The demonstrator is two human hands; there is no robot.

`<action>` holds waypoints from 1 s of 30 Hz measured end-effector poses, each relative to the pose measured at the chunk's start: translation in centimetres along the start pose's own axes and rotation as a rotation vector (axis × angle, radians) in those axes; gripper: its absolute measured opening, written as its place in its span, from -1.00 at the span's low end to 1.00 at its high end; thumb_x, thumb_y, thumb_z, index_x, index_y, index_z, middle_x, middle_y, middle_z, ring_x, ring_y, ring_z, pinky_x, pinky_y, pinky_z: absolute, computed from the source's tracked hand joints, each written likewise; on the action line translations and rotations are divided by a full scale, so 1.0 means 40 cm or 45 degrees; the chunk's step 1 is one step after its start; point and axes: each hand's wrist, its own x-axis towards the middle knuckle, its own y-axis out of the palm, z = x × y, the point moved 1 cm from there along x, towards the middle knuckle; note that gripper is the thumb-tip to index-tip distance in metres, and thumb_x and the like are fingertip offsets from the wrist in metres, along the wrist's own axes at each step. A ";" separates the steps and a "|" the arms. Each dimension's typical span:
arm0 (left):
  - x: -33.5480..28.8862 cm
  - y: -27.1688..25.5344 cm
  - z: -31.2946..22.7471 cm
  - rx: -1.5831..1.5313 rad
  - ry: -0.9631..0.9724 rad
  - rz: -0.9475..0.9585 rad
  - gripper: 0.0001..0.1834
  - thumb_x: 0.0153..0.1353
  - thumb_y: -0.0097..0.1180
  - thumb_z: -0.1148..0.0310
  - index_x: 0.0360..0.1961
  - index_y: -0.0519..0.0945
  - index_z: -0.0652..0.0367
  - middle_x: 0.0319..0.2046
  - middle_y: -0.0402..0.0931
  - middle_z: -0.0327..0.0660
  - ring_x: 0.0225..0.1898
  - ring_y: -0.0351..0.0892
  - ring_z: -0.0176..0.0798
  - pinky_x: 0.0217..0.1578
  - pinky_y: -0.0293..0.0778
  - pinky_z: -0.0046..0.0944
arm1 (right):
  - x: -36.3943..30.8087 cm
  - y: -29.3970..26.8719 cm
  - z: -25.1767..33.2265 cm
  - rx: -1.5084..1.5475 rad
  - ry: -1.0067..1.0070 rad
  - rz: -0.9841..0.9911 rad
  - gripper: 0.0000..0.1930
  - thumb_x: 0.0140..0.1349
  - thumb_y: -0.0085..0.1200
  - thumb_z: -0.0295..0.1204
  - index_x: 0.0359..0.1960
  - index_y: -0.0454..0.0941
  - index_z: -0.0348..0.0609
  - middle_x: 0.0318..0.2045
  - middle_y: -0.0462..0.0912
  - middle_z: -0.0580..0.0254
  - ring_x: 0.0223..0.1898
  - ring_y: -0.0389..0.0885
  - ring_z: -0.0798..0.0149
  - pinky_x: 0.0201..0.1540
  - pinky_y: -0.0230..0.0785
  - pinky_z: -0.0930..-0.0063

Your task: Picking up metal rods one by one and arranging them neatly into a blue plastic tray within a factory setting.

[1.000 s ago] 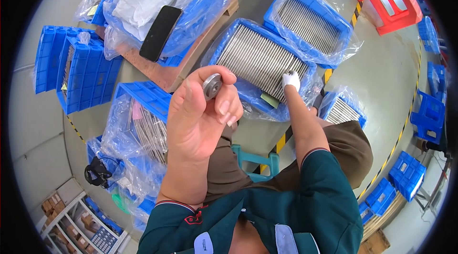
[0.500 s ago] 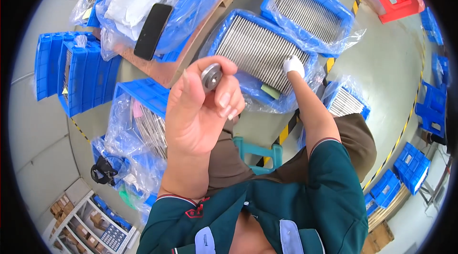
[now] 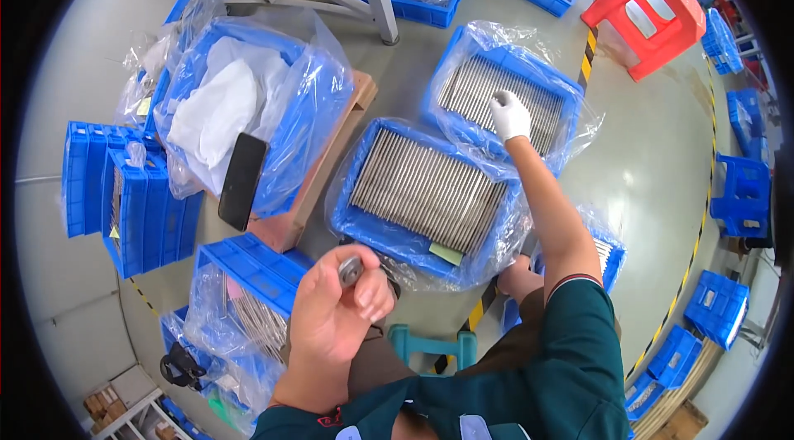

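My left hand [image 3: 341,308], bare, is raised in front of my body with its fingers curled round a small grey metal piece with a round end [image 3: 350,272]. My right hand [image 3: 510,116] wears a white glove. It is over the farther blue crate [image 3: 571,119], against the row of thin metal rods [image 3: 471,83] lying side by side there. Its fingers are bent together, and what is between them is too small to make out. Nearer to me, a second blue crate [image 3: 337,210] lined with clear plastic holds similar metal rods [image 3: 422,184] and a pale green slip [image 3: 446,254].
A black phone [image 3: 242,181] appears at the left, in front of a plastic-lined blue crate on a wooden pallet [image 3: 289,217]. Stacked blue crates [image 3: 153,208] stand farther left. A red stool [image 3: 649,14] is at the far right; a teal stool [image 3: 432,345] is beneath me.
My right hand has moved from the nearer crate's rods to the farther crate. My left hand keeps the metal piece and appears lower, while the whole view has shifted toward the far side.
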 end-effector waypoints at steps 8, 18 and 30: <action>0.063 -0.012 -0.004 -0.005 -0.091 -0.137 -0.51 0.31 -0.20 -0.02 -0.18 0.39 0.28 -0.58 0.26 -0.29 -0.59 0.17 -0.40 -0.53 0.17 -0.37 | 0.108 0.106 -0.299 -0.446 0.711 0.401 -0.58 -0.01 0.01 -0.19 -0.15 0.59 -0.16 -0.12 0.58 -0.06 -0.05 0.55 0.02 0.01 0.37 0.28; 0.093 -0.024 -0.026 0.009 -0.122 -0.197 -0.52 0.32 -0.19 -0.01 -0.20 0.37 0.29 -0.57 0.26 -0.27 -0.58 0.18 -0.39 -0.55 0.17 -0.36 | 0.077 0.040 -0.292 -0.551 1.014 0.331 -0.64 0.00 0.06 -0.28 -0.17 0.60 -0.18 -0.11 0.59 0.00 -0.04 0.57 0.12 -0.01 0.41 0.34; 0.136 -0.031 -0.018 -0.008 -0.160 -0.214 -0.53 0.32 -0.16 0.03 -0.19 0.38 0.33 -0.57 0.29 -0.24 -0.58 0.22 -0.38 -0.56 0.18 -0.36 | 0.123 0.116 -0.259 -0.680 1.010 0.215 -0.67 -0.01 0.15 -0.32 -0.20 0.59 -0.20 -0.13 0.60 0.04 -0.07 0.59 0.16 -0.09 0.48 0.34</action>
